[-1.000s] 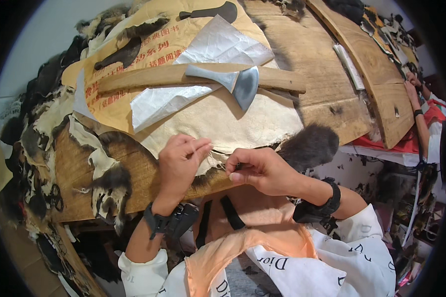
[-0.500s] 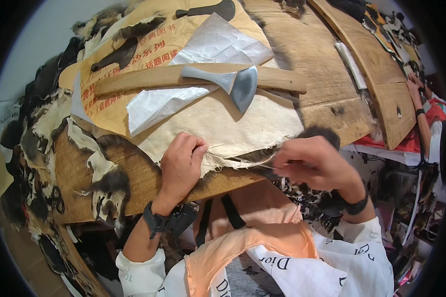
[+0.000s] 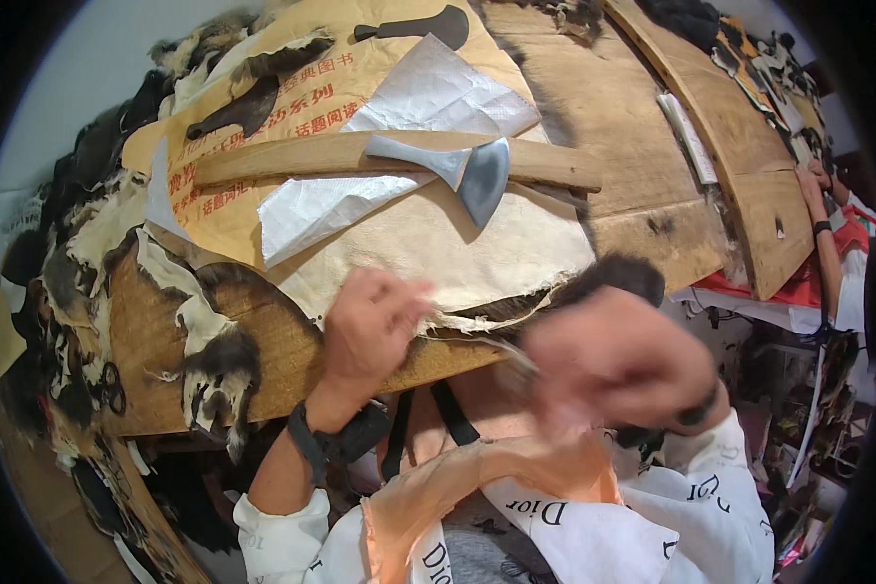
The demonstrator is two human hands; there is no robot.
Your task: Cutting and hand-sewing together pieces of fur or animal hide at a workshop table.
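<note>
A cream-coloured pelt (image 3: 545, 238) lies skin side up on the wooden board, with dark fur showing along its torn near edge. At that edge is my left hand (image 3: 370, 321), its fingers bent in and slightly blurred, closed on the pelt's rim. My right hand (image 3: 618, 360), smeared by motion, is off the board's near edge to the right. A thin pale thread (image 3: 477, 339) runs from the pelt's edge to its closed fingers. Whether a needle is in them I cannot make out.
An axe-shaped metal blade (image 3: 482, 180) rests on a wooden bar (image 3: 292, 161) across the pelt. Beneath are a silvery sheet (image 3: 448, 88) and yellow printed paper (image 3: 234, 209). Two dark blades (image 3: 428, 27) lie farther back. Fur scraps (image 3: 219, 360) hang at left; another person's arm (image 3: 822, 224) is at right.
My right hand has swung down toward me, drawing the thread away from the pelt's edge. My left hand has shifted slightly right, its fingers less tightly bent.
</note>
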